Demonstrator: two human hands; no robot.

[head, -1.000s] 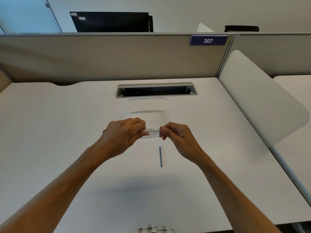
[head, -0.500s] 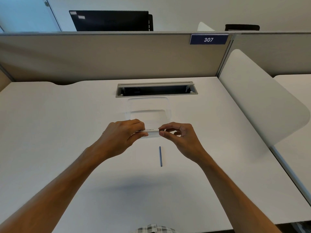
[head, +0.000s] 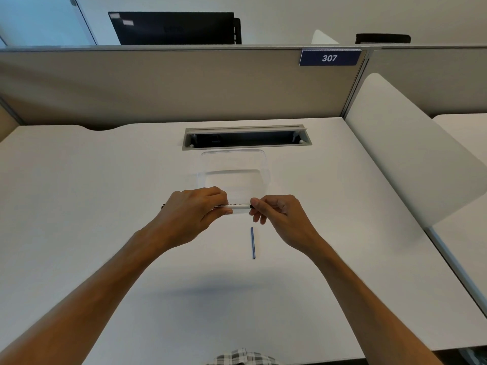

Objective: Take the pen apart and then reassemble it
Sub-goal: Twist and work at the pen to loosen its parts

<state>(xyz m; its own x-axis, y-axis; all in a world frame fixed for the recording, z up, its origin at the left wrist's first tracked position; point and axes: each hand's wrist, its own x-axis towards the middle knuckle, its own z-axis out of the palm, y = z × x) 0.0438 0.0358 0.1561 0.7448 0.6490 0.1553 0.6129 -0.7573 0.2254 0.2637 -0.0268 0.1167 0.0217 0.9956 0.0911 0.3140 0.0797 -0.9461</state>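
Your hands meet over the middle of the tabletop [head: 79, 206]: your left hand [head: 192, 214] wraps its curled fingers round one end of the pen [head: 237, 206], and your right hand [head: 276, 214] pinches the other end between thumb and fingertips. You hold the pen clear of the surface, its long axis running left to right between your two hands, with the white printed barrel showing in the gap and a dark tip peeking out past your left knuckles. Whether the end under your right fingers is a cap or plug, you cannot tell from here. A thin blue rod [head: 253, 242], likely the pen's refill, lies on the tabletop just below the pen and nearer your right hand, its long axis pointing away from you, crosswise to the barrel. A clear plastic container [head: 234, 164] sits just beyond your hands. Judging by this, any pull or twist should run along the barrel's left-right line
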